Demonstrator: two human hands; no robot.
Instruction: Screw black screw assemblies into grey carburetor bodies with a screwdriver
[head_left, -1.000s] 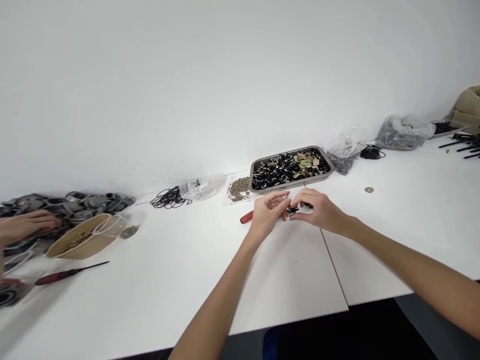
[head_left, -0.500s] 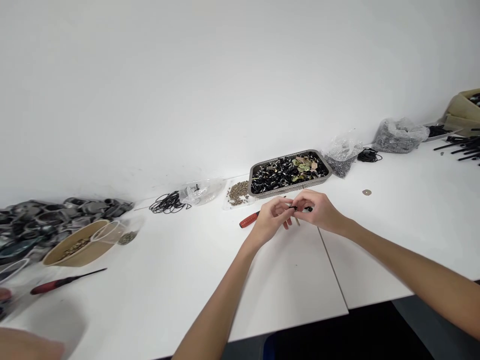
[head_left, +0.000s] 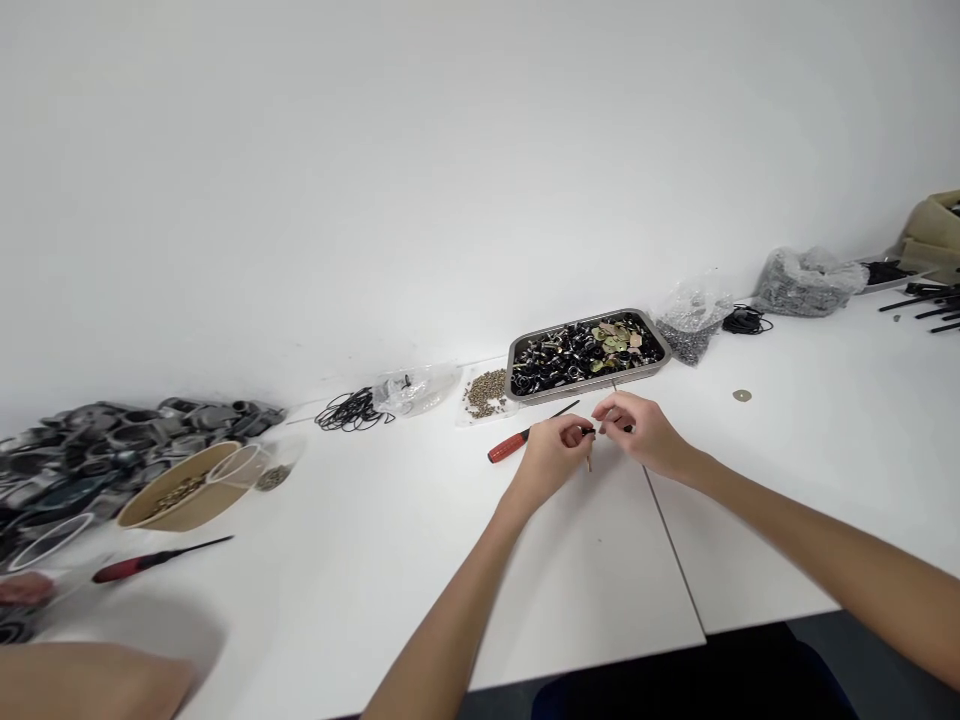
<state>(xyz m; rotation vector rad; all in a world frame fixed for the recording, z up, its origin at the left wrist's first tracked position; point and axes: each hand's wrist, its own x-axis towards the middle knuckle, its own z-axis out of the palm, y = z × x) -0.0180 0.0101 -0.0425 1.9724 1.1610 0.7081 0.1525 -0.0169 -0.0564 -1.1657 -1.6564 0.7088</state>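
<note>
Above the white desk (head_left: 585, 560), just before the metal tray (head_left: 589, 385), the left hand (head_left: 551, 462) and right hand (head_left: 645, 435) both pinch a small black part (head_left: 592, 432), its long axis lying left to right, with a thin pin (head_left: 589, 460) pointing down.

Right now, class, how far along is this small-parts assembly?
Done: no finished pieces can be picked out on the table. In hand: left hand and right hand pinch a small black part together. Left: the metal tray holds many loose parts; the red-handled screwdriver lies unused.
</note>
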